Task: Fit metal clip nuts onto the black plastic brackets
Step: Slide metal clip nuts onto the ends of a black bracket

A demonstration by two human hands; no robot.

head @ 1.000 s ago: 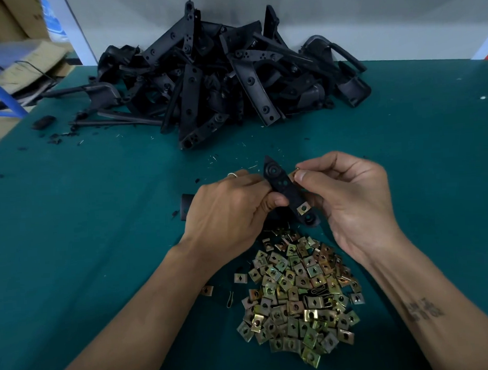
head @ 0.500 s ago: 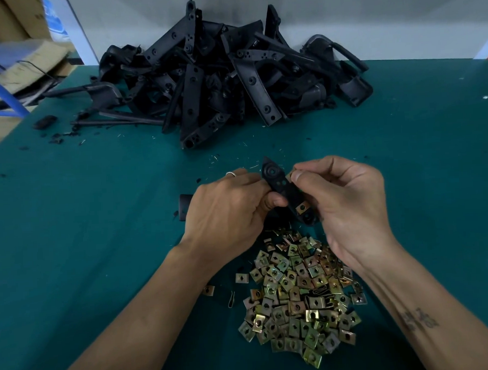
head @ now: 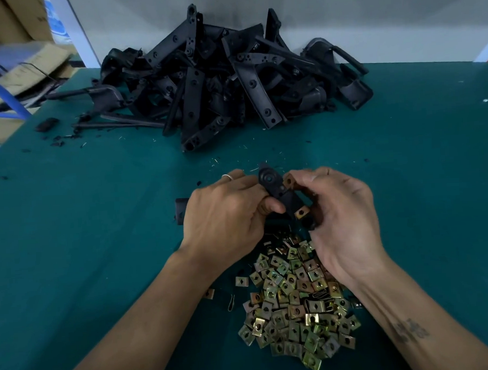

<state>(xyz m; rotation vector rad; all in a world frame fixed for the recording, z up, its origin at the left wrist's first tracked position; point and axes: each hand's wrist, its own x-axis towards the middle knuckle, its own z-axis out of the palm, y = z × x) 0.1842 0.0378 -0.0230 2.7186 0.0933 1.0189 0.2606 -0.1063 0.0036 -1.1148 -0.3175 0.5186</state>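
Since the earlier frames, the right hand (head: 347, 216) has drawn the loose clip nut (head: 289, 181) in against the upper edge of the black plastic bracket (head: 282, 195), just beside its round end, where before the nut sat slightly clear of it. Right thumb and forefinger pinch this nut. The left hand (head: 224, 216) grips the bracket at mid-length, thumb across the front face and the other fingers curled behind; its hold appears unchanged. The bracket is raised off the bench (head: 71, 220), tilted, directly above the far edge of the clip nut pile (head: 298, 302).

One fitted clip nut (head: 302, 212) already sits on the lower part of the bracket. Whether the upper nut has started onto the edge or merely touches it cannot be told; the fingertips hide the joint.

Judgement: second nut is at the point of being pushed on. Risk is a skewed start, leaving the nut hole off the bracket hole.

A large bracket heap (head: 218, 82) lies at the far side of the bench, well apart. One further black part (head: 181, 214) lies partly hidden behind the left hand.
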